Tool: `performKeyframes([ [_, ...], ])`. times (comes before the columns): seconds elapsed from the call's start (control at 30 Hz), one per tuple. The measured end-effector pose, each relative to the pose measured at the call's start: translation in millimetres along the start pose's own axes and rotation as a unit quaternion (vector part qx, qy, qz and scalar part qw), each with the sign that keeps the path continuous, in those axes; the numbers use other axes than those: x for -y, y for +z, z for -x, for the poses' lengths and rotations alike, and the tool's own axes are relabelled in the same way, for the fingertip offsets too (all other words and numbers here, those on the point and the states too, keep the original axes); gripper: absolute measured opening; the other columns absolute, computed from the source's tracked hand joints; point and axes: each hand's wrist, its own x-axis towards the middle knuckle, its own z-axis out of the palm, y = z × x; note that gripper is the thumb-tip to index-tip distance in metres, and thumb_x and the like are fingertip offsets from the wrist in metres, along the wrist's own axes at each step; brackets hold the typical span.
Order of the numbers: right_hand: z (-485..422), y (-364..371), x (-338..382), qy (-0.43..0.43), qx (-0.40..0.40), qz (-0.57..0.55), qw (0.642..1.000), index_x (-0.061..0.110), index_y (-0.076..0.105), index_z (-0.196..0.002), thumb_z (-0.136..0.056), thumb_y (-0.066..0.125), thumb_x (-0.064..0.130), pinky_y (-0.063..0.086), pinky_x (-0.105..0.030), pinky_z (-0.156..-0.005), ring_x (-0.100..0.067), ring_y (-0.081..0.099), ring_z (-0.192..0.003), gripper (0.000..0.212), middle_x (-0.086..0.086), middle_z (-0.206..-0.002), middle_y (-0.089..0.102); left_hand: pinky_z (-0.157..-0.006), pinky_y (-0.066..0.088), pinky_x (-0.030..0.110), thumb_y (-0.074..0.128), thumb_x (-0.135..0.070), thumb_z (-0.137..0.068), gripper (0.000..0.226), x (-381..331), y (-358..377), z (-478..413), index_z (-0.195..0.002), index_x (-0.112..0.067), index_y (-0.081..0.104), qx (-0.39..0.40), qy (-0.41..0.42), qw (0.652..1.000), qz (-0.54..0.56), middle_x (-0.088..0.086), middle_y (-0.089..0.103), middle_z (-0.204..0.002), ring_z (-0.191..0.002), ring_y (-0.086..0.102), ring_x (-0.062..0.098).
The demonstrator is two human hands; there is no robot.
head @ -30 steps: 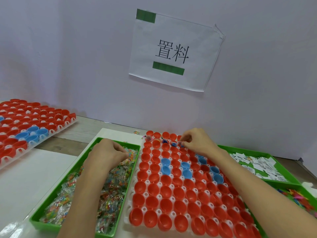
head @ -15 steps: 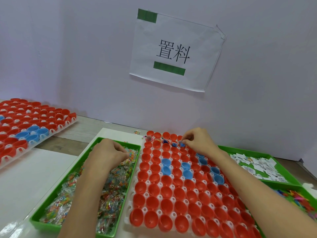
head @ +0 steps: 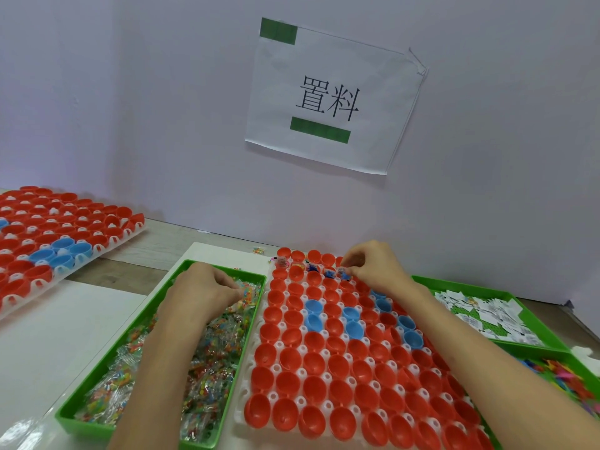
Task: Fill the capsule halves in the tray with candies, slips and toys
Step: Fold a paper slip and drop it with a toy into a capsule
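Right hand pinches a small clear candy packet over the far row of the white plastic grid tray. The tray sits centre and holds red and blue plastic capsule halves. A few far-row cups are filled and the rest look empty.

Left hand has its fingers curled around wrapped colourful candies in the green plastic bin on the left.

Risks:
- The packet could land between cups or double up in one, since the drop spot is cramped.
- The right forearm lies low over the cups and could knock halves askew.
- The left hand is working unwatched and may grab too many.

The white paper sign on the far wall reads "置料", with green bars above and below. The print on the white paper slips on the right is too small to read. No brands are visible.
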Motion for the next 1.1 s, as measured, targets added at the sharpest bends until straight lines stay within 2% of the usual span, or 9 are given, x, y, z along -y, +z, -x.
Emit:
performKeyframes([
  [0.23,2,-4,1,-0.008,0.022,0.020,1.000,0.018,0.078,-0.101,-0.088,0.071,0.004,0.044,-0.004,-0.063,0.005,0.060,-0.074,0.020,0.006,-0.094,0.074,-0.089,0.057,0.049,0.076,-0.021,-0.088,0.013,2,-1,-1,-0.075,-0.019,0.075,-0.003,0.003,1.000,0.002,0.004,0.074,-0.085,-0.074,0.062,0.023],
  [0.53,10,-5,0,-0.037,0.014,0.002,0.999,0.026,0.075,-0.099,-0.087,0.075,0.019,0.047,-0.010,-0.072,0.002,0.063,-0.083,0.014,0.017,-0.090,0.068,-0.085,0.057,0.044,0.076,-0.020,-0.089,0.014,5,-1,-6,-0.075,-0.020,0.075,-0.005,0.009,1.000,-0.005,0.003,0.073,-0.079,-0.072,0.064,0.023],
  [0.63,12,-17,-3,-0.042,-0.026,-0.032,0.998,0.029,0.075,-0.096,-0.089,0.071,0.025,0.045,-0.009,-0.070,0.003,0.063,-0.083,0.009,0.019,-0.090,0.069,-0.081,0.056,0.041,0.076,-0.020,-0.088,0.013,6,-2,-7,-0.075,-0.020,0.075,-0.009,0.010,1.000,-0.003,0.003,0.075,-0.084,-0.074,0.066,0.024],
  [0.73,18,-42,-18,-0.019,-0.106,-0.064,0.992,0.030,0.074,-0.092,-0.094,0.066,0.020,0.042,-0.008,-0.066,0.003,0.062,-0.079,0.013,0.025,-0.085,0.065,-0.077,0.055,0.037,0.077,-0.020,-0.088,0.014,6,-2,-7,-0.074,-0.019,0.075,-0.018,0.007,1.000,0.002,0.006,0.076,-0.079,-0.077,0.070,0.029],
  [0.87,38,-79,-68,0.097,-0.157,-0.072,0.980,0.028,0.073,-0.086,-0.092,0.066,0.012,0.051,-0.027,-0.074,-0.006,0.063,-0.077,0.019,0.007,-0.087,0.072,-0.060,0.049,0.027,0.074,-0.015,-0.088,0.018,-1,-1,-3,-0.070,-0.018,0.074,-0.037,0.042,0.998,0.008,0.000,0.075,-0.071,-0.072,0.071,0.022],
  [0.93,55,-90,-99,0.190,-0.106,-0.043,0.975,0.021,0.076,-0.092,-0.093,0.066,0.012,0.047,-0.030,-0.081,-0.011,0.064,-0.082,0.014,-0.005,-0.100,0.075,-0.054,0.042,0.024,0.072,-0.013,-0.086,0.020,-9,0,3,-0.068,-0.019,0.073,-0.051,0.071,0.996,0.010,-0.003,0.072,-0.065,-0.069,0.069,0.020],
  [1.0,75,-95,-128,0.258,0.009,0.030,0.966,0.013,0.075,-0.109,-0.093,0.067,0.016,0.046,-0.030,-0.090,-0.021,0.066,-0.100,0.018,-0.009,-0.117,0.072,-0.052,0.038,0.023,0.070,-0.015,-0.085,0.017,-18,3,9,-0.067,-0.017,0.070,-0.067,0.097,0.993,0.026,-0.002,0.070,-0.058,-0.064,0.066,0.016],
  [1.07,95,-92,-144,0.280,0.104,0.084,0.951,0.012,0.071,-0.119,-0.091,0.070,0.020,0.047,-0.029,-0.092,-0.023,0.064,-0.112,0.029,-0.007,-0.125,0.069,-0.054,0.040,0.025,0.066,-0.015,-0.085,0.016,-29,6,17,-0.070,-0.011,0.066,-0.076,0.122,0.988,0.052,-0.005,0.071,-0.059,-0.059,0.064,0.013],
  [1.1,102,-89,-149,0.277,0.116,0.082,0.950,0.013,0.071,-0.117,-0.089,0.072,0.019,0.047,-0.028,-0.090,-0.022,0.064,-0.111,0.029,-0.007,-0.124,0.069,-0.056,0.044,0.027,0.065,-0.014,-0.086,0.016,-34,9,20,-0.071,-0.008,0.063,-0.074,0.133,0.986,0.073,-0.005,0.072,-0.060,-0.056,0.064,0.011],
])
